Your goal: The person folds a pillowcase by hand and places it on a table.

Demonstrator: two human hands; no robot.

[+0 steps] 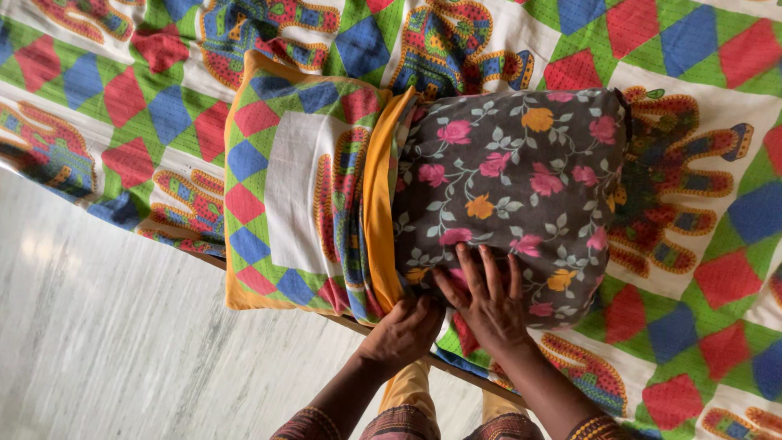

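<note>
Head view is looking down on a bed spread with a bright cotton sheet point(692, 49) printed in red, blue and green diamonds with elephant motifs, and beyond its edge a pale marble floor point(90, 326) is showing. Across the sheet a plump pillow in a dark grey fabric with pink and orange flowers point(521, 179) is lying, its one end sitting inside a patchwork pillowcase of green, red and blue diamonds with an orange border point(301, 187). The case is covering only that end; its orange hem is bunching in a fold where the grey fabric begins.

The left hand point(405, 330) is gripping the near corner of the case at that orange hem, fingers curled in and closed on the cloth. The right hand point(487, 301) is lying flat on the flowered pillow just beside it, fingers spread and pressing into the stuffing.

Judging from how things are sitting, the hem is looking crowded at the near corner, so the case could be catching there while the far side stays slack, leaving the pillow going in crooked. The pillow is also resting near the bed's edge, so a hard tug on one corner could be dragging it toward the floor. The pressing hand may be pinning the grey fabric and working against the pull.
</note>
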